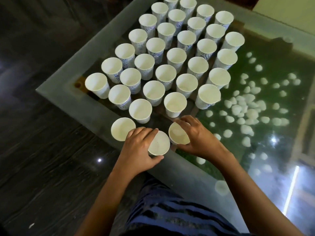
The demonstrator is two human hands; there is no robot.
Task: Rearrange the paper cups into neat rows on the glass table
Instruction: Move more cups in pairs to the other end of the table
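Left hand (138,150) wraps one cup (159,145); right hand (196,137) pinches its neighbour (179,136), both at the tabletop's (68,79) near corner. Best: slide each upright, rims level with the finished rows (170,57), without nudging the rest.

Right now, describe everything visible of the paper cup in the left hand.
The paper cup is white paper, mouth up and apparently empty. The left hand grips it, fingers across its left rim, thumb on the near side. It is at the glass table's near frosted edge, close beside the neighbouring cup the right hand holds.
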